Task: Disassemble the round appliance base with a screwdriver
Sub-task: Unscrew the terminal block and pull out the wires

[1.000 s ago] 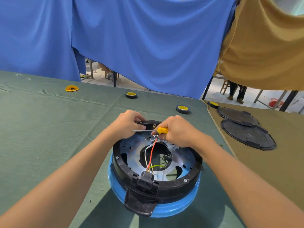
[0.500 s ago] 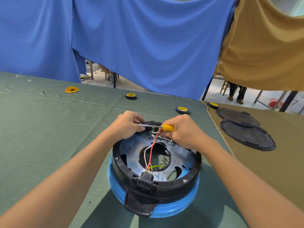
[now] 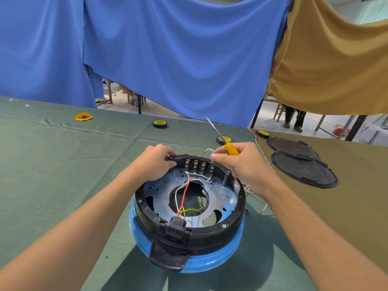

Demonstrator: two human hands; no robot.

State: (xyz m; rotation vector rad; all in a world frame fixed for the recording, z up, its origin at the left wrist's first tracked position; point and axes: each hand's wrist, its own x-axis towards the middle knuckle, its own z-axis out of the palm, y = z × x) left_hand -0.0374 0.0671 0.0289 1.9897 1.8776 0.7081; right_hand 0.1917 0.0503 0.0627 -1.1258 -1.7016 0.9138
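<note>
On the green worktop (image 3: 63, 164): the round appliance base (image 3: 210, 263), both my hands at its far rim.

My left hand (image 3: 155, 162) grips the base's far-left rim, fingers curled over the black edge. My right hand (image 3: 243, 162), at the far-right rim, holds the yellow-handled screwdriver (image 3: 231, 149) (shaft pointing up and away from the base) while thumb and forefinger pinch the loose end of a white wire (image 3: 209, 151) just above the row of terminals (image 3: 199, 165) inside that rim. A red wire (image 3: 185, 196) and more white ones run from the terminals across the metal plate (image 3: 222, 198) to the black socket (image 3: 175, 226) on the base's near side. Beyond the base lie tape rolls (image 3: 160, 123); to its right, well apart, two black round covers (image 3: 302, 171) overlap on tan cloth.
</note>
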